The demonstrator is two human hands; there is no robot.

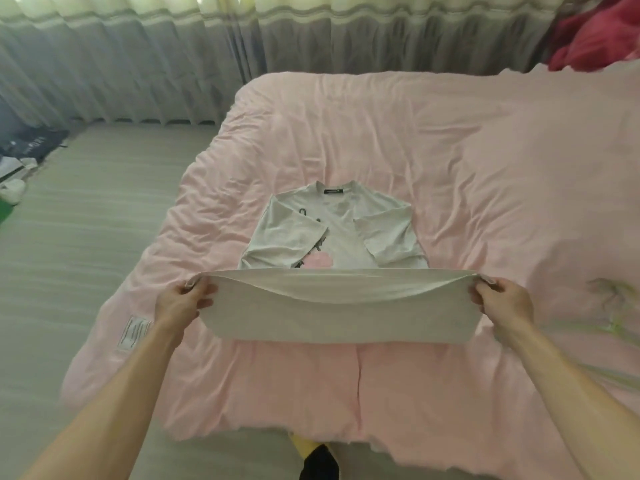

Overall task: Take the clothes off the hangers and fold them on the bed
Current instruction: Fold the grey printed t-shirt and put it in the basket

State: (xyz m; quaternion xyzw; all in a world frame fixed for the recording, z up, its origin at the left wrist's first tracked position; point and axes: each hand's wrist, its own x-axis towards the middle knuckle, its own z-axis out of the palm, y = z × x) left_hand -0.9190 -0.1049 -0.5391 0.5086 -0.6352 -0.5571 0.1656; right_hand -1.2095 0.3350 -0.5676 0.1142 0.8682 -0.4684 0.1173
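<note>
Two-handed, the left grip [183,303] and right grip [502,299] each pinch a hem corner of the white shirt [343,317], held taut, likely to fold it squarely on the bed [450,150].

The raised hem [341,315] hides part of the T-shirt [384,220] print [318,266]; its collar label [333,192] is unreadable.

Left hand [185,303] and right hand [502,299] pinch the shirt's [332,233] hem corners, lifted above the pink bed [450,150].
</note>
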